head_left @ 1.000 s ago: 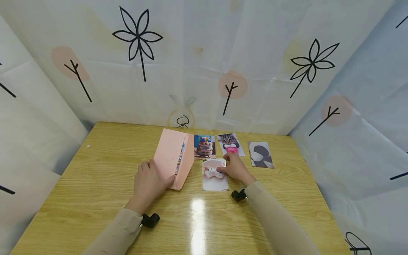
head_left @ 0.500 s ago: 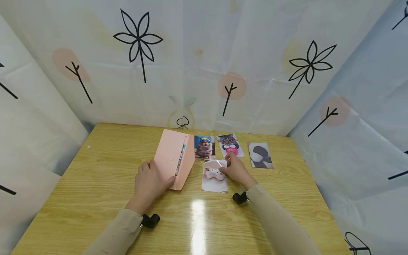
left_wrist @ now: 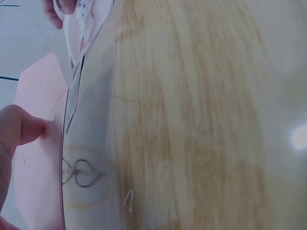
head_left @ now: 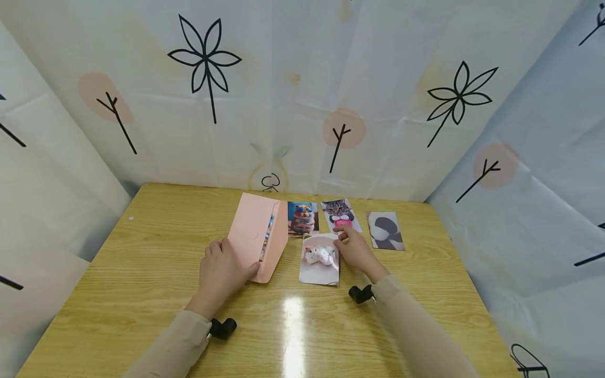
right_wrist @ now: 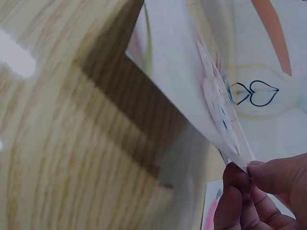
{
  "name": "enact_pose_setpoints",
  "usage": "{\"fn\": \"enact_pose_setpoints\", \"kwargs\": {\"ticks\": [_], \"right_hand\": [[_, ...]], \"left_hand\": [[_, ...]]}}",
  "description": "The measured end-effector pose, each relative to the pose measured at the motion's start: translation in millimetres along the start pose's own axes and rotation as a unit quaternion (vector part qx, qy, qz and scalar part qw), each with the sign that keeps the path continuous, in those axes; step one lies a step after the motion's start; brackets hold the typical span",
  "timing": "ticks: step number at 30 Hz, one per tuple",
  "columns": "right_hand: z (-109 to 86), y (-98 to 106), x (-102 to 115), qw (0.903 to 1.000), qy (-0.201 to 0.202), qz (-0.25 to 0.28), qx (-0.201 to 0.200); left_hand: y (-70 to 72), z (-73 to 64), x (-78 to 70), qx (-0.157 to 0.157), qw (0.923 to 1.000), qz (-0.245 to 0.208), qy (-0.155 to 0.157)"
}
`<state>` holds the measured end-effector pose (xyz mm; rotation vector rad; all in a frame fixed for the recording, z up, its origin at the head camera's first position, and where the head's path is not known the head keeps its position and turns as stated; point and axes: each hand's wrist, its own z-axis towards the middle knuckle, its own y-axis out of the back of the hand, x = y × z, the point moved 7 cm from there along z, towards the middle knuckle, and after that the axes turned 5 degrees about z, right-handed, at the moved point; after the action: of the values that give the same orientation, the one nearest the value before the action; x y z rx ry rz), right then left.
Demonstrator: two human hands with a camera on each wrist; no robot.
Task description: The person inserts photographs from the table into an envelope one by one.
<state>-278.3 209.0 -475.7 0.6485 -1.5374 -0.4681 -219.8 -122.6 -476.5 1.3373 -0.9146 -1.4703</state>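
A pink envelope [head_left: 252, 226] is at the centre left in the head view, flap folded out to the right, with a strip of coloured picture cards [head_left: 267, 237] showing in its mouth. My left hand [head_left: 224, 270] holds its lower left part, the thumb [left_wrist: 31, 128] lying across the front by the opening. My right hand [head_left: 357, 252] pinches a pale photo card [head_left: 319, 268] of white spotted small animals by its right edge. In the right wrist view the thumb [right_wrist: 276, 173] and index finger grip this card, which is tilted up off the wood.
Along the back lie a card of a hamster in sunglasses [head_left: 303, 218], a cat card [head_left: 339, 210] and a grey-and-white card [head_left: 386, 231]. The wooden table [head_left: 142, 283] ends at a patterned white curtain [head_left: 283, 100] behind and at the sides.
The pale card's edge has been lifted and its surface now bends and tilts in my right hand. That hand has shifted slightly right; the left hand and envelope stay put.
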Motion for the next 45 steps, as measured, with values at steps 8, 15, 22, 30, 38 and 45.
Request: {"fn": "enact_pose_setpoints", "kwargs": {"ticks": [8, 15, 22, 30, 38, 45], "right_hand": [[-0.8, 18, 8, 0.9978, 0.016, 0.058, -0.026], [-2.0, 36, 19, 0.9915, 0.031, 0.108, -0.067], [-4.7, 50, 26, 0.9773, 0.052, 0.168, -0.118], [-7.7, 59, 36, 0.9585, 0.063, 0.213, -0.179], [-5.6, 49, 49, 0.9468, 0.073, 0.266, -0.167], [-16.4, 40, 80, 0.9480, 0.074, 0.281, -0.130]], "left_hand": [[-1.5, -1.4, 1.5, 0.005, 1.0000, 0.003, 0.003], [-2.7, -1.7, 2.4, 0.005, 1.0000, 0.007, 0.003], [-3.6, -2.0, 2.0, 0.010, 0.9999, 0.005, 0.003], [-3.5, -1.3, -0.7, 0.008, 0.9999, 0.006, -0.005], [-4.1, -1.8, -3.9, -0.004, 0.9999, 0.005, -0.012], [-3.8, -2.1, -6.7, -0.012, 0.9997, 0.005, -0.020]]}}
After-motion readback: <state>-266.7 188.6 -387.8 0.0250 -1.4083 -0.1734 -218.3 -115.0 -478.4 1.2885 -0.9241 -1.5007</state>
